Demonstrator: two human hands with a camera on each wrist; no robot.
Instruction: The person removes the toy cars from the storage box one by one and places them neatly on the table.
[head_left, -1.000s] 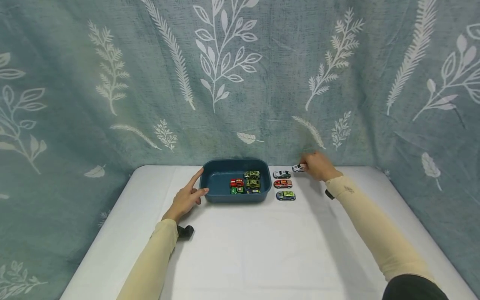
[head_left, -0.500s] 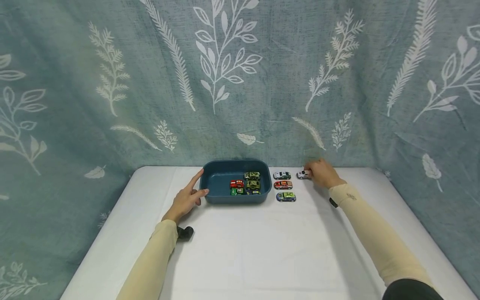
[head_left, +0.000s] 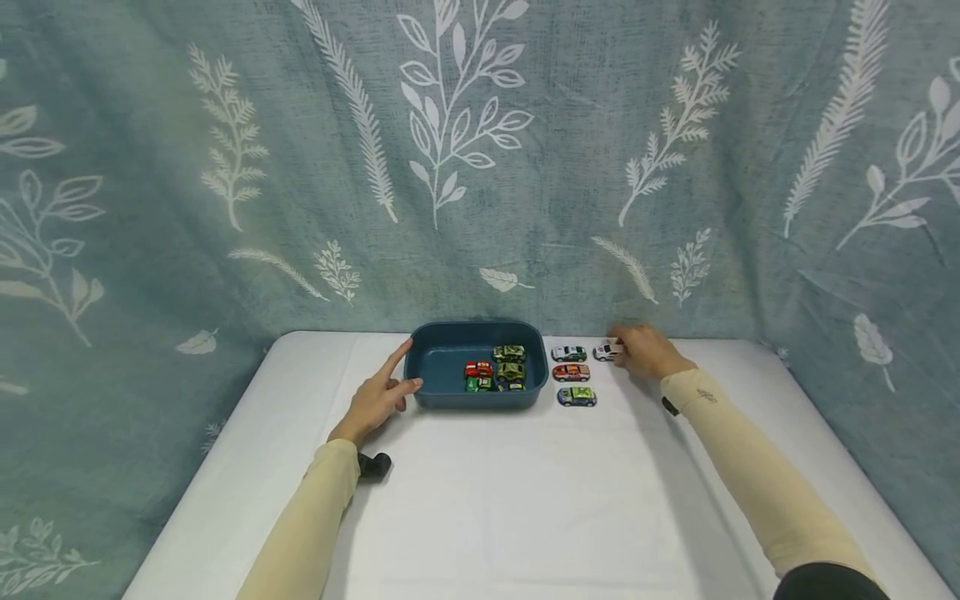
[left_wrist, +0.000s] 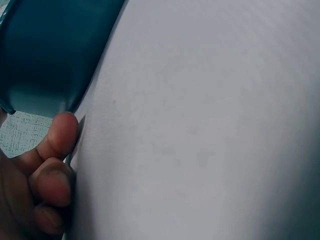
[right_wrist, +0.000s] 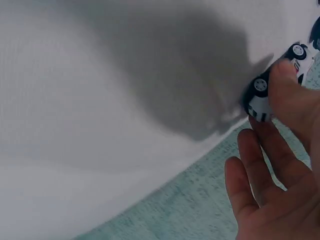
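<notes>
My right hand is at the back right of the table, pinching a small white toy car. In the right wrist view the thumb presses the side of that car and a fingertip is at its rear end. The car's wheels are seen near the table surface. My left hand is at the left end of a blue tray, index finger and thumb spread out against its wall. The other left fingers are bent loosely and hold nothing. Inside the tray lie several toy cars, among them a red car.
Left of the white car, three toy cars form a column: a white-and-green car, an orange car and a blue-and-green car. A leaf-patterned curtain hangs along the back edge of the white table.
My right hand has shifted the white car a little rightward and toward me, away from the white-and-green car, then stayed nearly in place. The left hand stays at the tray.
</notes>
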